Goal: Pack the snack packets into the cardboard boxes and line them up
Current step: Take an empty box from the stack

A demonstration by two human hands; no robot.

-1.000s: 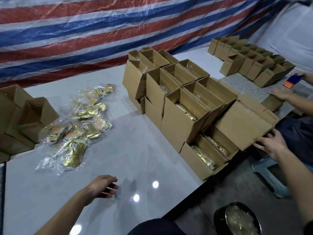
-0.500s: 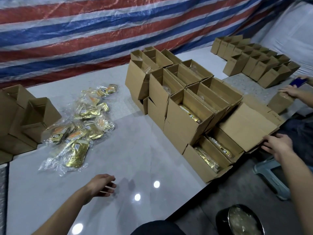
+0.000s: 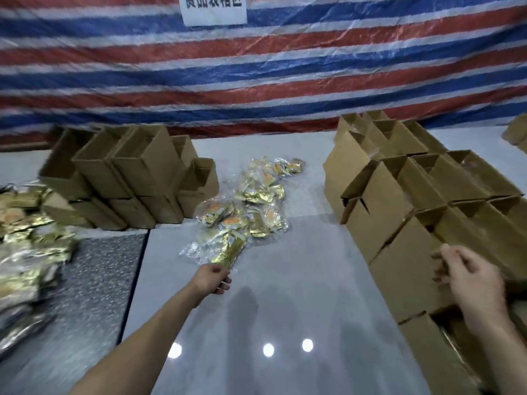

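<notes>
A pile of gold snack packets [image 3: 251, 195] in clear wrap lies mid-table. My left hand [image 3: 212, 277] reaches to the near end of the closest gold packet [image 3: 228, 250], fingers loosely curled, thumb at its plastic edge; no grip shows. On the right stand rows of open cardboard boxes [image 3: 399, 223]. My right hand [image 3: 470, 280] hovers blurred in front of the near boxes, fingers relaxed and apart, holding nothing.
Stacked open boxes [image 3: 137, 172] sit at the back left. More gold packets [image 3: 22, 252] lie at the far left on a dark speckled surface [image 3: 99, 280]. A red, white and blue tarp [image 3: 256, 81] closes the back. The white table [image 3: 285, 280] reflects lights.
The view has swung left. My left hand moved forward to the nearest packet. My right hand left the box flap and now hangs in front of the boxes.
</notes>
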